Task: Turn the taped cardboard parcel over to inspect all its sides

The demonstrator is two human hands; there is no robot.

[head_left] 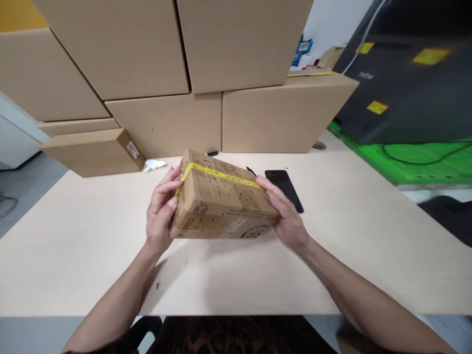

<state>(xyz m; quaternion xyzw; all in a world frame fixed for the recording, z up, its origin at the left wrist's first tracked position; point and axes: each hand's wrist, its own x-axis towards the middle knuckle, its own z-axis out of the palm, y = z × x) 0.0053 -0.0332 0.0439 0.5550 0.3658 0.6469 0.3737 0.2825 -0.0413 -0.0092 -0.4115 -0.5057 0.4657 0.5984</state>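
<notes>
With curled fingers, one end of a box (224, 201) (tilted over the table (368, 236)) is gripped by the left hand (160, 216); the other is clasped by the right hand (289, 219). Were either hold loosened, the nearby phone (282, 184) could be struck.

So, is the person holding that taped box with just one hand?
No, the left hand and the right hand hold opposite ends of the SF Express cardboard box.
</notes>
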